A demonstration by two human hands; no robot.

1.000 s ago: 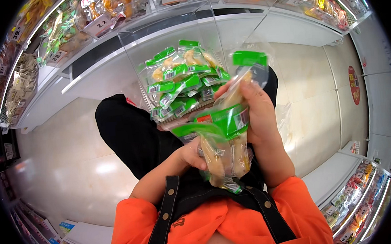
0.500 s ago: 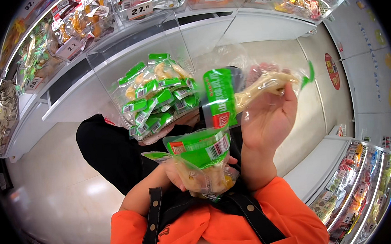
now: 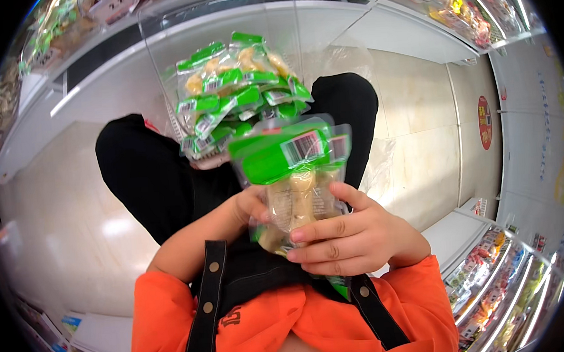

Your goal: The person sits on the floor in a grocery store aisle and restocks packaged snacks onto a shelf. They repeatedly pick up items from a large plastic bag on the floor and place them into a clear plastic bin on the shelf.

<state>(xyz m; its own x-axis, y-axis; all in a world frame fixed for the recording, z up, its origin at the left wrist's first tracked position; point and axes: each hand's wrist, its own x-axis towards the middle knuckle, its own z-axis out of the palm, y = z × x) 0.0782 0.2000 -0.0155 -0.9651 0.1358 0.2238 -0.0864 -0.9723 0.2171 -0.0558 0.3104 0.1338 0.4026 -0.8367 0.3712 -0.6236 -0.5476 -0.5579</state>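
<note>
Before my chest I hold a small stack of clear, green-topped snack packs point(image 3: 302, 194), each with a pale, bone-shaped piece of food sealed inside. My left hand point(image 3: 253, 205) grips the stack from its left side, its fingers partly hidden behind the packs. Across the front and right side lie the fingers of my right hand point(image 3: 356, 233), pressing on the packs. Just beyond, a clear plastic bin point(image 3: 151, 39) contains a heap of the same green-topped packs point(image 3: 232, 101), between my knees and the shelf.
My black-trousered knees point(image 3: 348, 101) are bent on both sides of the bin. A white shelf unit point(image 3: 108, 83) with packaged goods stands ahead. At the right is another lit rack point(image 3: 495, 285) of packages. A round red sticker point(image 3: 485, 122) is on the tiled floor point(image 3: 413, 110).
My right hand has brought a single pack down and left onto the stack in my left hand. The view has shifted, with the bin now higher in the picture.
</note>
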